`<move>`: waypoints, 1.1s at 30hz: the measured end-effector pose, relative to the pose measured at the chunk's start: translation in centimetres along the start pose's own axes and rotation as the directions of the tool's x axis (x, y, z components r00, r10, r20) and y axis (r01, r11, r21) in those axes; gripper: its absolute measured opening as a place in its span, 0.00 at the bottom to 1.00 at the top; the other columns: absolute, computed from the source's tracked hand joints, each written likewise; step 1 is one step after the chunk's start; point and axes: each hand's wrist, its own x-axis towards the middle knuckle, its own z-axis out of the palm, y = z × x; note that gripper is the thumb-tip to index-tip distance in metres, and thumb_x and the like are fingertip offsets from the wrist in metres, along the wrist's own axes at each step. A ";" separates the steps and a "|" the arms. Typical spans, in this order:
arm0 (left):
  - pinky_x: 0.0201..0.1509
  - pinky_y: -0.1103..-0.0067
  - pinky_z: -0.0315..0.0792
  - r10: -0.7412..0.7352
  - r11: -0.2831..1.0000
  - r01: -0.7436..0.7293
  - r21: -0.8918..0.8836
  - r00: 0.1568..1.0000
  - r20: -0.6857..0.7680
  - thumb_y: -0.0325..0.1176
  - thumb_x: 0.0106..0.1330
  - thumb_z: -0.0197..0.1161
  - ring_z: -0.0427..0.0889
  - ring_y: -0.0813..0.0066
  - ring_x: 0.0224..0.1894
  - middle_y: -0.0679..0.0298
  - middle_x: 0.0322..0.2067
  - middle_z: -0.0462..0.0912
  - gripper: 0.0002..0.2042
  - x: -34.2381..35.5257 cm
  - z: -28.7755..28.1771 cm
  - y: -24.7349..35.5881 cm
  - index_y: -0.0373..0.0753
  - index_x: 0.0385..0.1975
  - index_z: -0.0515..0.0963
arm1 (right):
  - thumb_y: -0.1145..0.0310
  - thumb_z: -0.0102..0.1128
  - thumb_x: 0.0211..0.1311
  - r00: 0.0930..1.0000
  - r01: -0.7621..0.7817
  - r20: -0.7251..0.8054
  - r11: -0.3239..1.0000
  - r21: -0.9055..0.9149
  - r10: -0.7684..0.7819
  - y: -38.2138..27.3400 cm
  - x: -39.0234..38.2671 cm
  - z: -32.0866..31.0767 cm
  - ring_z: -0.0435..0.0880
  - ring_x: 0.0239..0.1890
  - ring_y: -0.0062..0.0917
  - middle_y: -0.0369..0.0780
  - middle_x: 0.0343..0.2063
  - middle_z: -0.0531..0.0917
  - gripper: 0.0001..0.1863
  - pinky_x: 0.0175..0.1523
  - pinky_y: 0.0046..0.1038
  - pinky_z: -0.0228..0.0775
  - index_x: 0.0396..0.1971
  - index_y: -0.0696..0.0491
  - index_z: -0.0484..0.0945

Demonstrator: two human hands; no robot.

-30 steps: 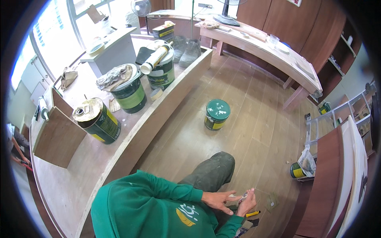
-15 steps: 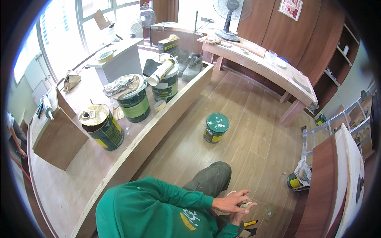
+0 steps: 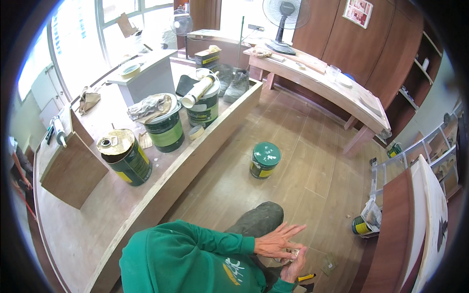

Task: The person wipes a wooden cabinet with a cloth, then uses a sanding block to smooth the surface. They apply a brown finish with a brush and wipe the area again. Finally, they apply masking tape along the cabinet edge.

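Note:
My left hand (image 3: 276,242) reaches across from the left in a green sleeve. Its upper fingers stretch out and spread apart, while its lower fingers lie against a small pale, crumpled-looking piece (image 3: 293,253). Below it, my right hand (image 3: 296,267) is partly curled around that piece, thumb pointing up. What exactly the piece is cannot be made out. Both hands are close together over my lap, beside my bent knee (image 3: 261,217) in dark trousers. A yellow-handled tool (image 3: 307,277) lies just beyond my right hand, partly hidden.
A green-lidded bucket (image 3: 266,158) stands on the wood floor ahead. Left, a low wooden platform (image 3: 181,168) holds an opened can (image 3: 128,163), a rag-topped bucket (image 3: 165,132) and another bucket (image 3: 202,112) topped by a sealant tube (image 3: 198,92). A bench (image 3: 361,107) and ladder (image 3: 415,152) stand right.
My left hand's fingers have straightened and spread, where before they were curled over the small pale piece. My right hand has shifted slightly, its thumb now raised.

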 end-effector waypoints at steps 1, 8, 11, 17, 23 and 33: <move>0.77 0.48 0.41 0.025 0.993 -0.025 0.112 1.000 0.003 0.59 0.72 0.52 0.45 0.44 0.77 0.44 0.77 0.41 0.32 -0.1 -1.4 0.3 0.52 0.72 0.64 | 0.42 0.47 0.76 0.999 -0.004 -0.041 1.000 -0.010 0.003 -0.2 0.0 0.4 0.73 0.15 0.19 0.35 0.20 0.77 0.28 0.17 0.22 0.59 0.40 0.55 0.77; 0.78 0.61 0.48 -0.427 0.792 0.281 -0.542 0.889 -0.164 0.56 0.75 0.48 0.55 0.46 0.75 0.41 0.74 0.50 0.38 0.8 -2.1 -4.8 0.31 0.74 0.53 | 0.42 0.40 0.78 1.000 0.019 0.024 0.982 -0.190 -0.015 -3.2 -2.1 2.5 0.73 0.16 0.18 0.36 0.20 0.79 0.31 0.18 0.21 0.61 0.36 0.57 0.79; 0.73 0.66 0.60 -0.236 0.817 0.169 -0.551 0.970 -0.053 0.52 0.76 0.50 0.69 0.48 0.68 0.43 0.68 0.65 0.31 1.6 -1.8 -2.8 0.35 0.70 0.63 | 0.43 0.35 0.80 0.995 -0.072 0.046 0.965 -0.252 0.086 -3.0 -2.0 2.7 0.80 0.24 0.22 0.39 0.28 0.82 0.32 0.28 0.25 0.71 0.40 0.59 0.78; 0.50 0.70 0.75 -0.215 0.834 -0.024 -0.552 0.906 -0.364 0.48 0.73 0.58 0.84 0.69 0.45 0.59 0.37 0.88 0.22 3.4 2.0 2.3 0.35 0.54 0.80 | 0.28 0.33 0.71 0.990 0.135 -0.007 0.960 -0.247 -0.141 -1.5 -1.3 5.0 0.64 0.71 0.35 0.43 0.66 0.67 0.48 0.72 0.37 0.57 0.73 0.56 0.55; 0.30 0.81 0.72 -0.567 0.329 0.081 -0.941 0.813 -0.128 0.43 0.68 0.69 0.78 0.83 0.25 0.64 0.26 0.83 0.19 5.2 0.4 2.2 0.33 0.47 0.83 | 0.25 0.29 0.69 0.995 -0.097 0.026 0.990 0.106 0.095 -4.0 -1.8 6.7 0.73 0.61 0.31 0.43 0.59 0.74 0.51 0.62 0.33 0.66 0.69 0.59 0.62; 0.14 0.79 0.55 -0.739 0.001 -0.040 -0.999 0.674 -0.028 0.51 0.73 0.58 0.63 0.81 0.10 0.74 0.08 0.63 0.23 3.5 -5.8 -6.4 0.31 0.33 0.80 | 0.68 0.61 0.68 0.973 -0.212 -0.097 0.977 -0.015 0.210 -2.7 -3.2 0.8 0.69 0.16 0.13 0.39 0.28 0.85 0.23 0.20 0.18 0.58 0.59 0.62 0.75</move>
